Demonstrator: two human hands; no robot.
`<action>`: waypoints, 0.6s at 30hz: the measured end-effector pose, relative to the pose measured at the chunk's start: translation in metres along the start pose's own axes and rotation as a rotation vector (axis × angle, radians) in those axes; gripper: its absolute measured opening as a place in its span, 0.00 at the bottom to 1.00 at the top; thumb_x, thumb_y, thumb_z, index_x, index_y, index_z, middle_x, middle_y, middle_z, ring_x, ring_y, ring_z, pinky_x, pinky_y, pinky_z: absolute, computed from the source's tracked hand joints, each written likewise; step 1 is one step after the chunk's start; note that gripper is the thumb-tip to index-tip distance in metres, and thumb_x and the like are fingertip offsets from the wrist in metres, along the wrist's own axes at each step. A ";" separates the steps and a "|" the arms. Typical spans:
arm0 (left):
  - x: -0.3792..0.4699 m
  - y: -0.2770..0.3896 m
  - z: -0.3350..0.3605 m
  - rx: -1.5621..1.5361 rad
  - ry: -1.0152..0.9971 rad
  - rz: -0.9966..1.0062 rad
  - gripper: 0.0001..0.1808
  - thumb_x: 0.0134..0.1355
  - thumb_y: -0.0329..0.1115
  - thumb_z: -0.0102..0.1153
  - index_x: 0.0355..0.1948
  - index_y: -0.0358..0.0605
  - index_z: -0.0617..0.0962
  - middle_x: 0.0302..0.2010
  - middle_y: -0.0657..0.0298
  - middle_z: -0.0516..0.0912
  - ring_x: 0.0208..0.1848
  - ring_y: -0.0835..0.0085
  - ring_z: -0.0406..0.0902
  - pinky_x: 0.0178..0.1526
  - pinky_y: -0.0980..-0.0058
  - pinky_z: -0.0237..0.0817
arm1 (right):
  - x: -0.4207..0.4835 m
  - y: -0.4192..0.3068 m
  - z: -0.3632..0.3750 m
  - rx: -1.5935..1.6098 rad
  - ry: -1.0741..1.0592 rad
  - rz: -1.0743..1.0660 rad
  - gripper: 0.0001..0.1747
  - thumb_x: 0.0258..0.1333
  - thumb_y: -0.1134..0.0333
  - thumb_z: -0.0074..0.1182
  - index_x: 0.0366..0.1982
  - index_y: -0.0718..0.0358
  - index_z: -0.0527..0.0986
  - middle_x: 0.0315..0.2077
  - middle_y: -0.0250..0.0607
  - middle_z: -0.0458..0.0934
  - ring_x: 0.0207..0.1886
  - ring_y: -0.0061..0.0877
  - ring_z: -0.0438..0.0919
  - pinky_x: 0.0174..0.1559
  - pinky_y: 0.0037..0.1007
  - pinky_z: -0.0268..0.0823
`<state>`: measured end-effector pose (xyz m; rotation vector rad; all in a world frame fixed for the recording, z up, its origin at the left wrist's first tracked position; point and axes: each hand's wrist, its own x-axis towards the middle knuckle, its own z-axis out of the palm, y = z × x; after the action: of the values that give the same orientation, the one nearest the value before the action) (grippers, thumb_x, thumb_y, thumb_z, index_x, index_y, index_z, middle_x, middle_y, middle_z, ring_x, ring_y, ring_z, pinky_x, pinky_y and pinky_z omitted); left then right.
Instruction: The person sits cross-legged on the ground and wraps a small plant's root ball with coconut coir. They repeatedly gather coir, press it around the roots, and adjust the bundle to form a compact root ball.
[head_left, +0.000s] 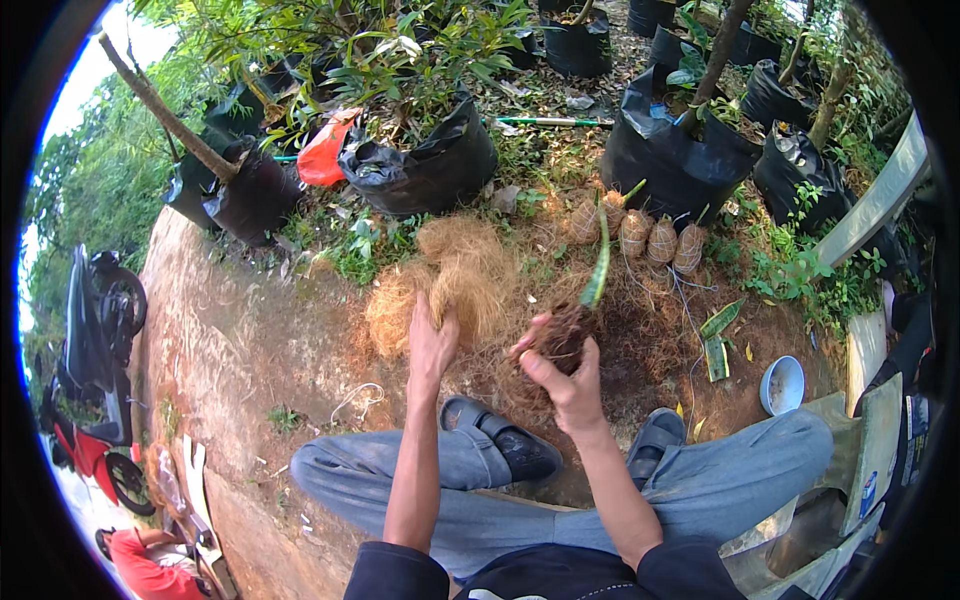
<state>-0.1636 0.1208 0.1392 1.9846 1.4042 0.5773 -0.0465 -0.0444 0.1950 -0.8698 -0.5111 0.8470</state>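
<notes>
My right hand (566, 382) is closed around a dark root ball (566, 337) wrapped in brown fibre, from which a green variegated snake plant leaf (598, 274) stands up. To its left, my left hand (433, 337) reaches into a heap of loose tan coconut fibre (469, 281); its fingertips are partly hidden in the strands, so its grip is unclear. Beyond my right hand, several fibre balls bound with string (634, 234) stand in a row against a black grow bag. Cut snake plant leaf pieces (718, 358) lie on the soil to the right.
Black grow bags (420, 169) with plants line the far side. A light blue bowl (781, 385) rests by my right knee. White string (360, 401) lies on the ground at left. A person in red (154, 566) and a motorcycle (94, 375) are at far left.
</notes>
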 end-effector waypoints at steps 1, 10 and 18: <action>-0.012 -0.006 0.003 -0.038 -0.039 0.018 0.43 0.61 0.56 0.49 0.63 0.27 0.57 0.65 0.39 0.59 0.68 0.50 0.55 0.69 0.61 0.45 | -0.003 0.002 0.007 0.005 -0.074 0.031 0.23 0.46 0.72 0.63 0.46 0.65 0.69 0.34 0.37 0.77 0.39 0.25 0.77 0.47 0.30 0.69; -0.086 -0.038 0.044 -0.976 -0.365 -0.238 0.35 0.64 0.49 0.49 0.62 0.30 0.62 0.60 0.47 0.67 0.64 0.59 0.62 0.65 0.66 0.53 | -0.018 0.025 0.006 -0.210 -0.231 0.129 0.18 0.45 0.67 0.66 0.37 0.66 0.73 0.31 0.32 0.76 0.36 0.18 0.74 0.41 0.23 0.68; -0.079 -0.014 0.048 -1.414 -0.409 -0.462 0.18 0.62 0.37 0.45 0.49 0.37 0.74 0.46 0.56 0.80 0.48 0.65 0.76 0.50 0.66 0.67 | 0.003 0.023 -0.044 -0.222 0.102 0.089 0.15 0.47 0.73 0.63 0.38 0.64 0.72 0.30 0.31 0.77 0.33 0.15 0.74 0.38 0.21 0.68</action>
<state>-0.1675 0.0377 0.0964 0.5638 0.7181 0.6161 -0.0244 -0.0534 0.1511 -1.1403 -0.4859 0.8321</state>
